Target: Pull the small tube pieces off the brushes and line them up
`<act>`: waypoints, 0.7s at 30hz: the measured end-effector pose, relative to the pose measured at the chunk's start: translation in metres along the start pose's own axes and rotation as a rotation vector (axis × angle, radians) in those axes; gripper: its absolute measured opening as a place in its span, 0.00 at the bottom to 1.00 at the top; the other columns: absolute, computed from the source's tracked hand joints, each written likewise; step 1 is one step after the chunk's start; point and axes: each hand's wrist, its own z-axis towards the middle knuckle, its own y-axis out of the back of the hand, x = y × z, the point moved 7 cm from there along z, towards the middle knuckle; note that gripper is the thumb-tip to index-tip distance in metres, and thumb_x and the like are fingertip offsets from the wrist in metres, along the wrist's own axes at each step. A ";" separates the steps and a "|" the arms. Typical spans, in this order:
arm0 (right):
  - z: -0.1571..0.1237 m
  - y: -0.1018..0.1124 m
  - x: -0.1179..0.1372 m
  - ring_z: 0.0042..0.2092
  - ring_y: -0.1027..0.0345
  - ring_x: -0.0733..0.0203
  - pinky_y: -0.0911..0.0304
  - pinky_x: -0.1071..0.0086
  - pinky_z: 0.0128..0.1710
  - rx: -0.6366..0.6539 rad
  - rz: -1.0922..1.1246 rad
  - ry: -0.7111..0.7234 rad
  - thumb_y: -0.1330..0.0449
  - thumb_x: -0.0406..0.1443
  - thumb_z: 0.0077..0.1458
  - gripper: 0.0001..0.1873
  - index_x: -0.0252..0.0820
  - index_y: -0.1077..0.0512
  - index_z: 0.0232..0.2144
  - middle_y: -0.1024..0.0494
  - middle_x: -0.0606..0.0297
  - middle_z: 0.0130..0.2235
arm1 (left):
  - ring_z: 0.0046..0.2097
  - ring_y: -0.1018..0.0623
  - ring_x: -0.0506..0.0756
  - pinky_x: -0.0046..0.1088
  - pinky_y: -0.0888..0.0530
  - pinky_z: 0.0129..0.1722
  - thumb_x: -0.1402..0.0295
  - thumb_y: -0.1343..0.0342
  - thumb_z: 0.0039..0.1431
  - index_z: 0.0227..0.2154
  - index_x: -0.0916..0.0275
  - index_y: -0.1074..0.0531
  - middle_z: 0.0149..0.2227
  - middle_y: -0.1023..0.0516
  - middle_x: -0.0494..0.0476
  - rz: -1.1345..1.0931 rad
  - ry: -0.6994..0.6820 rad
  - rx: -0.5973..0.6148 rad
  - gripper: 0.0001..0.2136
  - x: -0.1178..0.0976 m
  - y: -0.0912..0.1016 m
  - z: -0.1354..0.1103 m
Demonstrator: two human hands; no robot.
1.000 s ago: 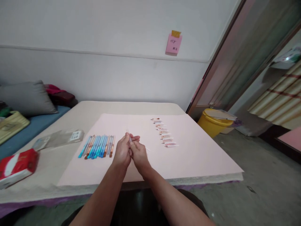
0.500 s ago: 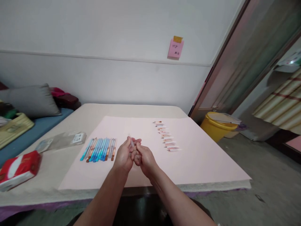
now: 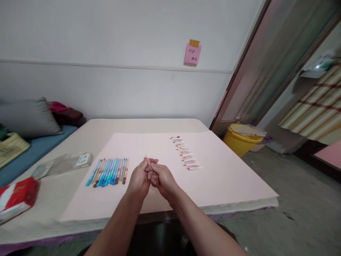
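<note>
My left hand (image 3: 138,181) and my right hand (image 3: 164,180) meet over the pink sheet (image 3: 223,181). Between their fingertips they pinch a slim, translucent pen piece (image 3: 147,161), tilted with its upper end clear of the fingers. The fingers partly cover its lower end. To the left of my hands, blue, brown and grey pens (image 3: 109,172) lie side by side in a tight row. Beyond my right hand, several short pen pieces with dark tips and pale patterned bodies (image 3: 186,155) form a slanting column.
On the left of the table lie a clear plastic packet (image 3: 64,163) and a red-and-white tissue pack (image 3: 18,195). A yellow bucket (image 3: 238,142) stands past the right edge. A pink note (image 3: 192,53) is taped to the wall behind.
The camera view has turned slightly right, so the surroundings sit further left. Both hands stay together on the pen piece, with only a slight shift of the fingers.
</note>
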 end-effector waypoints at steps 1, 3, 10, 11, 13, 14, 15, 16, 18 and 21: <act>-0.001 0.001 0.001 0.13 0.51 0.74 0.65 0.75 0.14 -0.004 0.002 0.009 0.41 0.44 0.50 0.16 0.35 0.31 0.24 0.33 0.69 0.17 | 0.13 0.36 0.48 0.25 0.39 0.11 0.59 0.46 0.55 0.35 0.67 0.29 0.22 0.27 0.53 0.002 0.000 0.003 0.14 0.000 -0.001 0.000; -0.001 0.002 0.003 0.14 0.52 0.74 0.65 0.75 0.14 -0.018 0.005 0.025 0.40 0.43 0.49 0.14 0.35 0.31 0.24 0.33 0.70 0.17 | 0.17 0.32 0.49 0.26 0.36 0.13 0.59 0.48 0.57 0.37 0.67 0.29 0.27 0.25 0.57 -0.014 0.006 -0.007 0.15 0.001 -0.001 0.000; -0.004 0.007 0.013 0.13 0.57 0.75 0.67 0.73 0.15 -0.097 -0.144 0.114 0.40 0.42 0.49 0.18 0.38 0.38 0.16 0.40 0.74 0.13 | 0.29 0.26 0.50 0.25 0.30 0.27 0.65 0.37 0.46 0.30 0.68 0.26 0.33 0.24 0.61 0.014 -0.127 -0.053 0.11 -0.007 0.001 0.000; -0.005 0.007 0.014 0.13 0.58 0.75 0.67 0.73 0.15 -0.099 -0.169 0.119 0.41 0.41 0.49 0.19 0.39 0.39 0.15 0.41 0.74 0.12 | 0.28 0.27 0.50 0.24 0.31 0.26 0.66 0.36 0.44 0.28 0.68 0.27 0.32 0.24 0.61 0.031 -0.149 -0.059 0.11 -0.009 0.002 -0.001; -0.005 0.005 0.013 0.14 0.58 0.75 0.66 0.73 0.16 -0.097 -0.206 0.120 0.41 0.41 0.49 0.19 0.39 0.39 0.14 0.41 0.74 0.12 | 0.25 0.29 0.48 0.24 0.33 0.24 0.66 0.35 0.43 0.26 0.69 0.27 0.31 0.24 0.60 0.051 -0.174 -0.078 0.11 -0.012 0.003 -0.003; -0.005 0.005 0.013 0.14 0.58 0.75 0.66 0.73 0.16 -0.096 -0.218 0.119 0.41 0.41 0.49 0.18 0.39 0.39 0.15 0.41 0.74 0.12 | 0.24 0.30 0.48 0.24 0.33 0.23 0.66 0.35 0.43 0.26 0.69 0.27 0.30 0.24 0.60 0.055 -0.179 -0.086 0.11 -0.013 0.003 -0.003; -0.005 0.004 0.013 0.14 0.58 0.75 0.65 0.73 0.16 -0.094 -0.227 0.119 0.41 0.41 0.49 0.18 0.39 0.39 0.15 0.41 0.74 0.12 | 0.24 0.30 0.47 0.24 0.34 0.22 0.65 0.35 0.42 0.26 0.69 0.27 0.30 0.24 0.60 0.057 -0.182 -0.092 0.11 -0.015 0.004 -0.004; -0.005 0.003 0.013 0.14 0.58 0.75 0.65 0.73 0.16 -0.091 -0.233 0.120 0.41 0.41 0.49 0.18 0.39 0.39 0.15 0.41 0.74 0.12 | 0.24 0.30 0.48 0.24 0.35 0.21 0.65 0.35 0.42 0.26 0.70 0.27 0.30 0.24 0.61 0.059 -0.186 -0.097 0.12 -0.016 0.004 -0.004; -0.004 0.002 0.013 0.14 0.57 0.74 0.64 0.74 0.16 -0.084 -0.243 0.124 0.41 0.41 0.49 0.17 0.39 0.38 0.15 0.41 0.74 0.12 | 0.25 0.29 0.48 0.23 0.36 0.21 0.65 0.35 0.42 0.26 0.70 0.26 0.30 0.24 0.61 0.062 -0.205 -0.116 0.12 -0.018 0.005 -0.005; -0.004 0.000 0.012 0.14 0.56 0.74 0.62 0.74 0.16 -0.079 -0.259 0.132 0.41 0.41 0.49 0.18 0.39 0.38 0.14 0.40 0.73 0.12 | 0.24 0.30 0.48 0.23 0.36 0.21 0.66 0.36 0.43 0.26 0.70 0.27 0.29 0.24 0.61 0.080 -0.216 -0.129 0.11 -0.019 0.007 -0.004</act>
